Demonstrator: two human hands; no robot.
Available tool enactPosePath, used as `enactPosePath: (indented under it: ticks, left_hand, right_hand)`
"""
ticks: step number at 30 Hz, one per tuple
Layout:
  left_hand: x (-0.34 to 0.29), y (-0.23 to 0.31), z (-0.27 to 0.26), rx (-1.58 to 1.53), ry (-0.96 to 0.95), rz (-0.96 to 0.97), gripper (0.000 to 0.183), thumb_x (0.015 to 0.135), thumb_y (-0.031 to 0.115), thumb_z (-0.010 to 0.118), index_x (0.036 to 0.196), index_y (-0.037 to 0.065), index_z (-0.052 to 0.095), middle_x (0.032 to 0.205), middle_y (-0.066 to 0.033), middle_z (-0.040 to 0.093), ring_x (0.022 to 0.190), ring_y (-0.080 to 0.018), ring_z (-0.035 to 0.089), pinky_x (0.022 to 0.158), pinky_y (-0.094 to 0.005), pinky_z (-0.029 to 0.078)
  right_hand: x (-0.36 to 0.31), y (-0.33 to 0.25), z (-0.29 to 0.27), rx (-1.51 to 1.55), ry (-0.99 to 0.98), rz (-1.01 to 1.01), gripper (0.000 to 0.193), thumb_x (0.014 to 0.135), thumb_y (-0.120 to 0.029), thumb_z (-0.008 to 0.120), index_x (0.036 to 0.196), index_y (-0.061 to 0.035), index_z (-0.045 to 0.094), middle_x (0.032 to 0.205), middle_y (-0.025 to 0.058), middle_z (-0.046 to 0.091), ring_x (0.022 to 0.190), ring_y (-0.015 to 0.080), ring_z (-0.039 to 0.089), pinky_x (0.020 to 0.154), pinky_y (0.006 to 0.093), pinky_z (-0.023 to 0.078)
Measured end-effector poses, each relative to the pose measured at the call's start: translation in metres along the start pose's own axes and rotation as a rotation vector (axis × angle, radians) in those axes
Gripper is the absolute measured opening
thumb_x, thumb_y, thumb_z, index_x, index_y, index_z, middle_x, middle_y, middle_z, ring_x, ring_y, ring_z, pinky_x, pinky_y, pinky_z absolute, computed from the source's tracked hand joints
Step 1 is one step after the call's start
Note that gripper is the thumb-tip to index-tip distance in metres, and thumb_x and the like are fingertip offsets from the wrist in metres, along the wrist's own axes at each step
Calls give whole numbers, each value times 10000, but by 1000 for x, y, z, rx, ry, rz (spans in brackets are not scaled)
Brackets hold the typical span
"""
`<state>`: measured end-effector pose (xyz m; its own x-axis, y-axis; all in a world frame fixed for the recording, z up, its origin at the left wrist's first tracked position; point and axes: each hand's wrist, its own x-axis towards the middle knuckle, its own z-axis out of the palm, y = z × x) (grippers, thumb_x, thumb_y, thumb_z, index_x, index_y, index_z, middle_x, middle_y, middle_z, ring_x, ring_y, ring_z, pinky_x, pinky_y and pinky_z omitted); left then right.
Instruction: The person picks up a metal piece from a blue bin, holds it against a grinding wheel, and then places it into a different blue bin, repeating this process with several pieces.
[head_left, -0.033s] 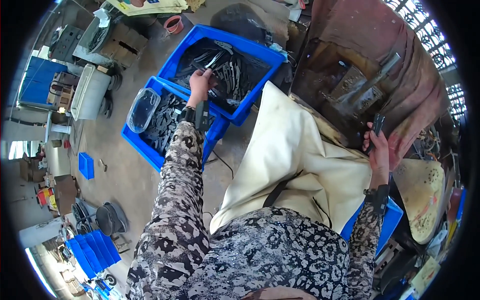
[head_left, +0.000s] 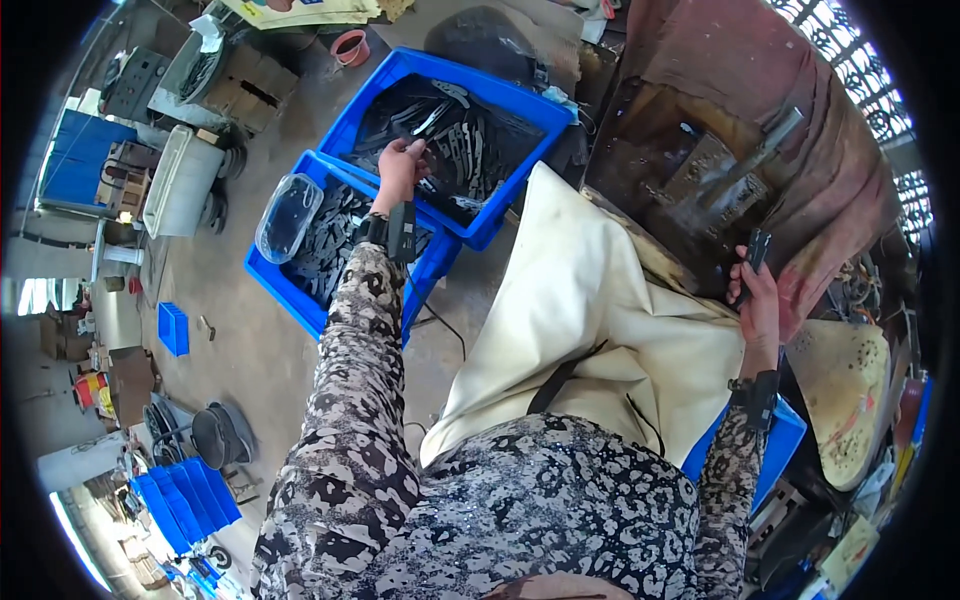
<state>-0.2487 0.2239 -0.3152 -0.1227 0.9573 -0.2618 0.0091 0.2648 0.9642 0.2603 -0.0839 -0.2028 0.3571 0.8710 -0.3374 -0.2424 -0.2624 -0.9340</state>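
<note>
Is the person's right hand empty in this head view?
No, the right hand grips at least one narrow black piece.

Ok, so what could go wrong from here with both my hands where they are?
Your left hand is over dark narrow strips in the upper blue plastic bin and might get nicked if their edges are sharp, which I can't tell. The dark narrow piece in your right hand could slip toward the wet-looking brown basin. The clear plastic tub at the left edge of the lower blue plastic bin might slide if bumped.
</note>
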Motion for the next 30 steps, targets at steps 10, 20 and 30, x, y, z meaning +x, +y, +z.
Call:
enactPosePath:
  ticks: [10,20,30]
  left_hand:
    - [-28,15,-31,519,66,22,191,863,140,586,1008,50,671,773,-68,659,679,-202,653,602,-319,528]
    - [-93,5,16,1329,42,686,92,822,145,569,828,86,639,833,-121,621,773,-322,635,675,-420,514]
    - [-138,8,47,987,-86,643,136,866,118,527,982,88,590,914,-158,633,808,-376,615,638,-463,485]
  right_hand:
    - [0,-1,1,2,59,35,287,943,-165,526,1215,-74,542,801,-18,516,576,57,437,475,205,341]
    - [5,0,3,-61,114,91,232,942,-147,514,1166,-114,564,763,-36,515,542,43,422,451,196,320]
    - [8,5,4,-105,182,90,210,943,-154,523,1143,-125,578,731,-41,506,491,35,388,413,183,269]
